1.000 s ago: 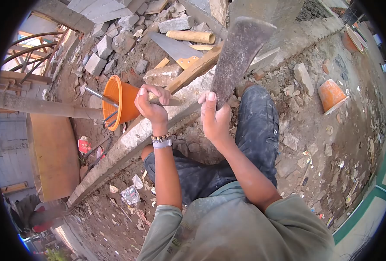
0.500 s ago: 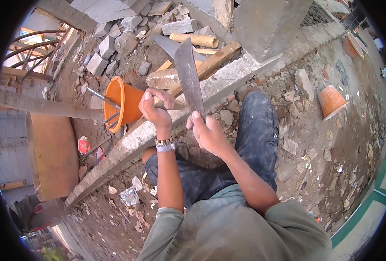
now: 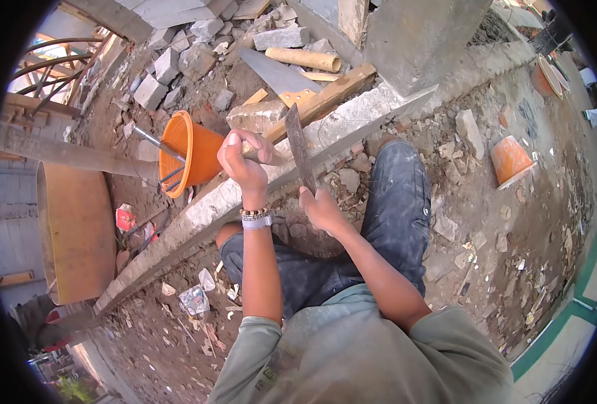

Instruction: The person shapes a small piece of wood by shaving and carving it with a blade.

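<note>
My right hand (image 3: 323, 210) is closed around the lower end of a machete (image 3: 298, 145), whose dark, worn blade points up and away from me, seen nearly edge-on. Its handle is hidden in my fingers. To the left, my left hand (image 3: 244, 161) is raised with bent fingers around a short pale wooden stick (image 3: 277, 159); most of that piece is covered by the hand. Below both hands runs a rough concrete beam (image 3: 211, 207). An orange bucket (image 3: 204, 149) with metal rods in it tilts just left of my left hand.
Beyond the beam lie a handsaw (image 3: 278, 77), a bamboo piece (image 3: 304, 58), a wooden batten (image 3: 328, 97) and broken blocks (image 3: 151, 92). A concrete column (image 3: 419, 44) stands ahead. Another orange bucket (image 3: 510, 160) lies at the right on rubble-strewn ground.
The machete has turned from showing its broad side to nearly edge-on, and its tip has dropped nearer. My right hand has shifted slightly lower and right; the left has hardly moved.
</note>
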Demonstrator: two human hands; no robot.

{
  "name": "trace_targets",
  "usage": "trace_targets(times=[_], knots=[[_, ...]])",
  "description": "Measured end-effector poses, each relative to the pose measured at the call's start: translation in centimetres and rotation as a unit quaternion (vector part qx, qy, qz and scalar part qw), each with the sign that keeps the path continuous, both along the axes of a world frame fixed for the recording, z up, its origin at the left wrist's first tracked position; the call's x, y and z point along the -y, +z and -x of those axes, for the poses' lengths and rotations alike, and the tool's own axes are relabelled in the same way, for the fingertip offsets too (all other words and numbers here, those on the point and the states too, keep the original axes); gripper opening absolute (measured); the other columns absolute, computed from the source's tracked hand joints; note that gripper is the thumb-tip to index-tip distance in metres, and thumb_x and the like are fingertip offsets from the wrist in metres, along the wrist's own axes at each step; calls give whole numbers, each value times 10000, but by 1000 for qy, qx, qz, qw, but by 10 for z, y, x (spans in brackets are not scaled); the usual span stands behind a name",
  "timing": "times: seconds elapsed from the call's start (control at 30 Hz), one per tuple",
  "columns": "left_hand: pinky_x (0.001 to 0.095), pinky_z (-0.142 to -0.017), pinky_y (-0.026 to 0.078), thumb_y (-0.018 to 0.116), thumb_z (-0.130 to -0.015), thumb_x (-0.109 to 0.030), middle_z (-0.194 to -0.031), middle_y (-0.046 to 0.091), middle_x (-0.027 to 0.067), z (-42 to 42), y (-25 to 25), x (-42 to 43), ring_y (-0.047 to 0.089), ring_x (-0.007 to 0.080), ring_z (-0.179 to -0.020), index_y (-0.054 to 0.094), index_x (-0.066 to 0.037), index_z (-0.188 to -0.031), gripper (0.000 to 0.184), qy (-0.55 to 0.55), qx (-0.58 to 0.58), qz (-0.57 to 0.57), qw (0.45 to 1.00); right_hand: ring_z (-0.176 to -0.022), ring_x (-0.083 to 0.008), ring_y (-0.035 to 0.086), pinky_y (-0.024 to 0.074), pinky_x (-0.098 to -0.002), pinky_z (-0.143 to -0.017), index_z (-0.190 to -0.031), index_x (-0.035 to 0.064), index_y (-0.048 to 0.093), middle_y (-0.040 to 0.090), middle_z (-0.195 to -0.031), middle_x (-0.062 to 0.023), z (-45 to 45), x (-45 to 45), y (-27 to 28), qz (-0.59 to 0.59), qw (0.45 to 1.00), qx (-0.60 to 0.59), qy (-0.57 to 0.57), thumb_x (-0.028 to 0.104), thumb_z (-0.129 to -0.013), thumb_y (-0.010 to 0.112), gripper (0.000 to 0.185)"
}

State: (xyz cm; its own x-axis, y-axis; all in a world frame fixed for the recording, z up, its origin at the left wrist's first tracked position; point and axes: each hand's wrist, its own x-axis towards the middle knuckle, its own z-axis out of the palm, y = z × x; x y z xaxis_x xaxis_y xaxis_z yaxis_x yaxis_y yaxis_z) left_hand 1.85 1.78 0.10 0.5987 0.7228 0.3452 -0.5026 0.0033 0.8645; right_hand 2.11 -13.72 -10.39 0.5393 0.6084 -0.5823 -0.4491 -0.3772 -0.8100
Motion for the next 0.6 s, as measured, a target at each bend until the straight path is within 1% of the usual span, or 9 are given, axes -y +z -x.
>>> trace_targets(times=[0.13, 0.23, 0.27, 0.37, 0.4, 0.43, 0.5, 0.53, 0.6], knots=[[288, -441, 369, 372, -977, -289, -513, 456, 80, -1, 1, 0, 407, 146, -429, 459, -6, -716, 395, 8, -2, -7, 1000, -390, -71, 284, 232, -285, -361, -798, 61, 517, 325, -529, 57, -15, 6, 32, -86, 982, -158, -51, 426, -1041, 451, 444], [290, -442, 374, 375, -977, -292, -514, 456, 81, 1, -1, 1, 409, 147, -430, 460, -5, -718, 396, 11, 5, -13, 1000, -388, -70, 353, 288, -277, -371, -836, 33, 520, 380, -508, 28, -22, 11, 69, -182, 976, -42, -108, 466, -1044, 416, 492], [291, -442, 374, 375, -978, -293, -515, 456, 81, 1, -2, 1, 410, 147, -431, 460, -5, -718, 397, 15, 3, -11, 1000, -420, -59, 336, 280, -253, -394, -822, 45, 509, 369, -537, 39, -23, 10, 90, -234, 961, 13, -145, 491, -1041, 414, 506], [297, -451, 373, 364, -980, -300, -520, 444, 76, 2, 1, 2, 401, 147, -438, 453, -19, -726, 389, 17, -12, -14, 1000, -467, -44, 347, 292, -242, -430, -812, 60, 500, 382, -577, 44, -26, 5, 112, -337, 907, 88, -238, 476, -1046, 413, 485], [301, -461, 372, 351, -983, -306, -523, 432, 71, 3, 2, 3, 391, 147, -444, 445, -33, -733, 381, 13, -21, -17, 1000, -503, -65, 382, 327, -269, -460, -813, 62, 489, 382, -610, 51, -21, 3, 115, -323, 900, 104, -272, 452, -1053, 407, 465], [306, -470, 370, 339, -985, -312, -526, 420, 65, 1, 3, 3, 381, 146, -450, 437, -47, -740, 374, 8, -29, -21, 999, -503, -67, 387, 324, -271, -464, -787, 64, 486, 380, -597, 47, -14, 0, 107, -303, 906, 127, -266, 445, -1052, 415, 469], [298, -452, 374, 363, -980, -299, -525, 444, 78, -1, 0, 0, 400, 148, -440, 454, -20, -729, 386, 10, -13, -10, 1000, -502, -71, 397, 318, -273, -470, -734, 69, 479, 376, -570, 39, 4, -9, 63, -262, 915, 172, -254, 433, -1050, 432, 484], [294, -443, 376, 376, -977, -293, -524, 456, 85, 0, -2, 0, 409, 149, -435, 463, -6, -723, 393, 12, -6, -4, 1000, -505, -89, 426, 331, -290, -471, -709, 66, 485, 397, -560, 23, 15, -13, 34, -183, 947, 201, -170, 406, -1050, 430, 485], [295, -442, 377, 372, -977, -294, -523, 453, 82, 3, -3, 0, 409, 148, -435, 463, -8, -725, 391, 9, -5, 3, 1000, -491, -120, 457, 346, -320, -458, -703, 54, 501, 420, -543, 1, 27, -11, -7, -57, 971, 229, -28, 369, -1049, 428, 473]])
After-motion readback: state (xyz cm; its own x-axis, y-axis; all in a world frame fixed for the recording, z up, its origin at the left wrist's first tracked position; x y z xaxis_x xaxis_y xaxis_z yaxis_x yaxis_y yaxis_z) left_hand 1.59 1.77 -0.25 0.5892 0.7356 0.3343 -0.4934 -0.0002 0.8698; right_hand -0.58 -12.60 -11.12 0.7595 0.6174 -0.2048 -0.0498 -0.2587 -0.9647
